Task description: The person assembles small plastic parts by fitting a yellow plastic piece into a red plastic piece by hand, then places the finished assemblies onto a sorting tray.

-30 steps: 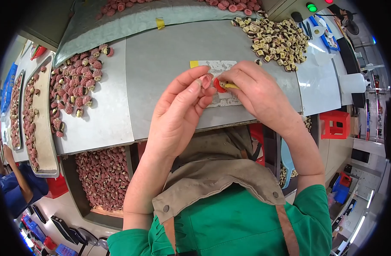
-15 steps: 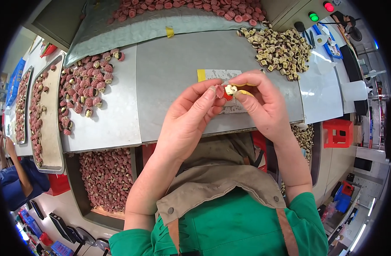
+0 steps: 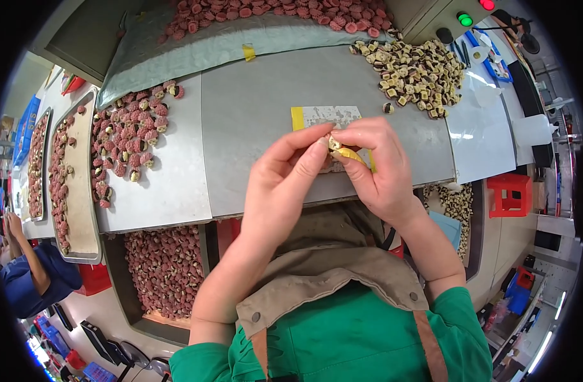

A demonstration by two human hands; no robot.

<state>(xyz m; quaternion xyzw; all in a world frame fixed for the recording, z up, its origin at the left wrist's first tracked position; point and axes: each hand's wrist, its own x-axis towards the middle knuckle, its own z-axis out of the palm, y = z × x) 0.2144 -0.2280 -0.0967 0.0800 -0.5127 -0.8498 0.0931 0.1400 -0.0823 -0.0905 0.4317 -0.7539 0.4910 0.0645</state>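
Observation:
My left hand and my right hand meet over the grey worktop, both closed at the fingertips. Between them is a small cream-and-dark piece, pinched by my right thumb and fingers. The pink raspberry-shaped shell in my left fingers is mostly hidden by them. A yellow finger cover shows on my right hand. Under both hands lies a speckled white card with a yellow strip at its left end.
Loose cream-and-dark pieces are heaped at the back right. Pink shells lie along the back; filled ones spread at left beside a tray. An open drawer of filled pieces sits below. Another person's arm shows far left.
My hands have drawn closer together and slightly left. The cream-and-dark piece has come up against my left fingertips, and the pink shell is now mostly covered.

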